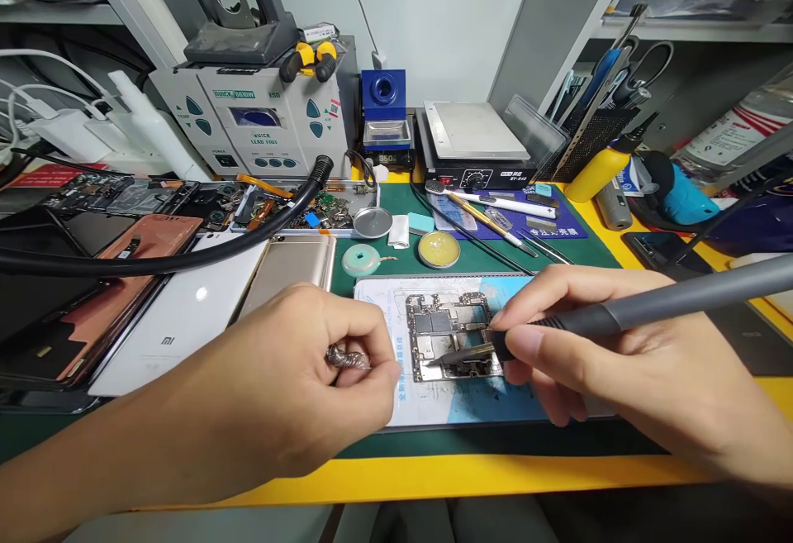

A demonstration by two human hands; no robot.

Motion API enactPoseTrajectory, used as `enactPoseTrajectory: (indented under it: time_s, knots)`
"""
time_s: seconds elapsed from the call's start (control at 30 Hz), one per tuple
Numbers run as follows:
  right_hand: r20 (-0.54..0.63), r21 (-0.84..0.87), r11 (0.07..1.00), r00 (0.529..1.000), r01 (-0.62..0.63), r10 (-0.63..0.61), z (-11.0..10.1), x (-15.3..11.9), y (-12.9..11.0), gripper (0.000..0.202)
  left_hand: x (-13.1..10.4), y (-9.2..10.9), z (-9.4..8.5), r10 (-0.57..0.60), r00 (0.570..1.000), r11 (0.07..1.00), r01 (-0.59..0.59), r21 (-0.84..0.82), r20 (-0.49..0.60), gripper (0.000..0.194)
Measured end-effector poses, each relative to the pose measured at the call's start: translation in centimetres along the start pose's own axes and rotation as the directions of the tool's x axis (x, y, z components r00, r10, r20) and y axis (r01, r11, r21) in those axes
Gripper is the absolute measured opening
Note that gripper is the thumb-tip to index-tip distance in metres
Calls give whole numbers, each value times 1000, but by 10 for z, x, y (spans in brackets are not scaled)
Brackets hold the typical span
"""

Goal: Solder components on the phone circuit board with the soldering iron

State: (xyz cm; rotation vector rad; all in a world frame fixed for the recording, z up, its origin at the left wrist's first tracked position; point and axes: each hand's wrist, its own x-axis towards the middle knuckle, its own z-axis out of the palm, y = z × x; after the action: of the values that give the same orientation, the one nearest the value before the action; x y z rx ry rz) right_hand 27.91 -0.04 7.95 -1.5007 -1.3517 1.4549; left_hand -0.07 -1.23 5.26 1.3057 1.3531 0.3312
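Note:
My left hand is closed round a small twisted coil of silvery solder wire, part of it showing between the fingers. Between the fingertips of my right hand is a grey soldering iron, held like a pen. Its dark tip points left over the lower part of a phone circuit board; I cannot tell whether it touches. The board lies on a white and blue printed pad, with my left hand at the pad's left edge.
Behind the pad sit an open tin of yellow paste and a pale green round spool. A black hose crosses above phones at left. A soldering station, iron stand and heating plate line the back. A brush lies at right.

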Motion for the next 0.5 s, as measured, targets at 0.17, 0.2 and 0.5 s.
enactPoseTrajectory:
  time_s: [0.17, 0.2, 0.5]
  knots:
    - [-14, 21, 998, 998, -58, 58, 5, -2, -2, 44, -6, 12, 6, -111, 990, 993, 108, -37, -84, 18]
    - [-18, 24, 998, 998, -60, 61, 6, -2, -2, 45, -6, 13, 7, -124, 988, 992, 120, -44, -94, 18]
    - [-41, 11, 998, 997, -61, 62, 8, -4, -3, 52, -7, 13, 8, -88, 987, 995, 82, -48, -134, 19]
